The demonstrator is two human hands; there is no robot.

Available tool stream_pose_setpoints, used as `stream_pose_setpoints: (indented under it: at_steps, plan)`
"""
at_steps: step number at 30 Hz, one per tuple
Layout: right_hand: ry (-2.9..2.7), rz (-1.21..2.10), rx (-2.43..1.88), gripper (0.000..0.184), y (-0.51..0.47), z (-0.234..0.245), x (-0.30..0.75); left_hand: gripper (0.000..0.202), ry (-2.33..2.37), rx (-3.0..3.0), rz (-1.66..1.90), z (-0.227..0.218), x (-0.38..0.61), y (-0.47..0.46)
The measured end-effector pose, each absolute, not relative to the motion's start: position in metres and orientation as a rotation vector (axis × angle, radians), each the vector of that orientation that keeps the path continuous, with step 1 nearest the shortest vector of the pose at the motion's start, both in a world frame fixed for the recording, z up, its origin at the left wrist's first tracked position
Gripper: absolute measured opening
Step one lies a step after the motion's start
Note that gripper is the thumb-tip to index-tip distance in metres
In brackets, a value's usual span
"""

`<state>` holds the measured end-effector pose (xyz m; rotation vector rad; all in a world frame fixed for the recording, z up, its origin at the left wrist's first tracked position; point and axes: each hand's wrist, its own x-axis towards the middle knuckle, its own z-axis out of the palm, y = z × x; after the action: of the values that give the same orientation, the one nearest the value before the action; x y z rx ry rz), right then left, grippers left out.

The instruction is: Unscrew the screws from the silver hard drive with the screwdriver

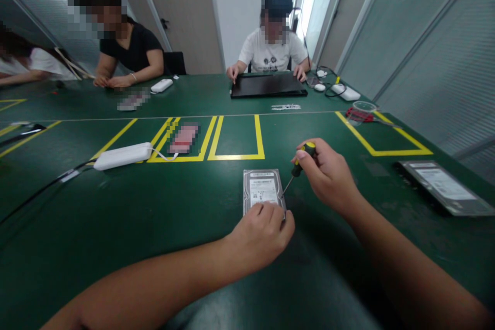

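A silver hard drive (261,185) with a white label lies on the green table in front of me. My left hand (266,229) is closed over its near end, fingers curled on the edge and hiding that part. My right hand (328,172) grips a screwdriver (301,161) by its yellow and black handle. The thin shaft slants down to the left, and its tip meets the drive's right edge. Whether the tip sits in a screw is too small to tell.
Another hard drive (444,185) lies to the right. A white power strip (124,156) and a pink phone (184,138) are at the left. A clear cup (363,112) stands at the back right. Across the table, a co-worker holds a black flat panel (268,86).
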<state>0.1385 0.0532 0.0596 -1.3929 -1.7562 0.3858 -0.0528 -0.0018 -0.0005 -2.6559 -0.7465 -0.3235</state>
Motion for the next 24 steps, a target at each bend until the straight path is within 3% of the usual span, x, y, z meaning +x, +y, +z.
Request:
stream_pose_setpoints:
  at_steps: [13,18,24]
  plan:
    - [-1.894,0.172,-1.256,0.023,0.044,0.072,0.141,0.031,-0.753,-2.675,-0.327,-0.002,-0.052,-0.002]
    - [-1.88,0.186,-1.134,0.035,0.037,0.071,0.143,0.031,-0.754,-2.665,-0.331,-0.002,-0.052,-0.001]
    - [-1.904,0.056,-0.993,0.021,0.036,0.067,0.141,0.031,-0.752,-2.649,-0.349,-0.004,-0.052,-0.001]
